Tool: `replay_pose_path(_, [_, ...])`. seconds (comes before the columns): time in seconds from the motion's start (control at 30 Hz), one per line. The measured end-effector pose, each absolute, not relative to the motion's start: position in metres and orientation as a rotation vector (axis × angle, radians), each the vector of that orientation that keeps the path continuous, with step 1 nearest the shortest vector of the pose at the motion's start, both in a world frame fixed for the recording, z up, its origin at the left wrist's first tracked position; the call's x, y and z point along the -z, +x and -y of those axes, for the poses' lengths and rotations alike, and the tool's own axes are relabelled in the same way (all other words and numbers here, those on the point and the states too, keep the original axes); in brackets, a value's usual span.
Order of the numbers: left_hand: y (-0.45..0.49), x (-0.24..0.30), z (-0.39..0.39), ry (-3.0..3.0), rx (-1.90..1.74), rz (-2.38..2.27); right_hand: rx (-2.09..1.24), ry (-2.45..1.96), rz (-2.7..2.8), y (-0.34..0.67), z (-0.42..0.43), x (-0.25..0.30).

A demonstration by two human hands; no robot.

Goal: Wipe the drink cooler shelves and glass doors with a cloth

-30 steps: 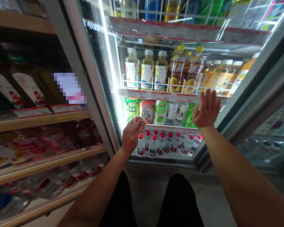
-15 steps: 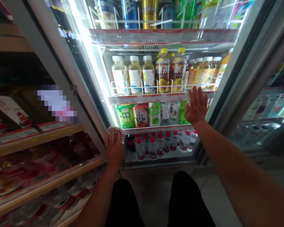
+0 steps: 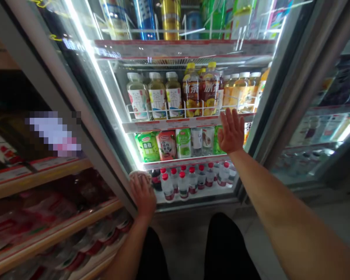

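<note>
In the head view, the left hand (image 3: pixel 142 193) is pressing a pale cloth (image 3: pixel 133 176) at the lower left of a lit drinks fridge (image 3: pixel 192 204), its grip grasping the cloth beneath bent fingers. Farther right, the right hand (image 3: pixel 231 134) is holding up its palm toward the fridge, its grip released. Behind, red-capped bottles (image 3: pixel 183 184) are lining the bottom, below colourful pouches (image 3: pixel 167 146).
</note>
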State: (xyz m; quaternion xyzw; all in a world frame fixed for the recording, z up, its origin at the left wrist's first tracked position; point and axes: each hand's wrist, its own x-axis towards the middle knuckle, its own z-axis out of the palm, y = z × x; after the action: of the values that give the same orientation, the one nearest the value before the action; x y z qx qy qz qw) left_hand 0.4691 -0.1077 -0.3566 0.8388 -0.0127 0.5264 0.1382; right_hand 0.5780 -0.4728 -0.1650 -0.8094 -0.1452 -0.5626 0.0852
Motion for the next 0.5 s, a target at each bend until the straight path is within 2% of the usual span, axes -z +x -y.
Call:
replay_pose_path(0.13, [0.464, 0.385, 0.123, 2.479, -1.358, -0.013, 1.674, -2.416, 0.449, 0.578, 0.473, 0.165])
replay_pose_path(0.37, [0.479, 0.366, 0.158, 2.431, -1.513, 0.049, 1.691, -2.376, 0.482, 0.577, 0.473, 0.164])
replay_pose_path(0.5, [0.477, 0.376, 0.182, 2.593, -1.414, 0.269, 1.697, -2.382, 0.475, 0.578, 0.473, 0.164])
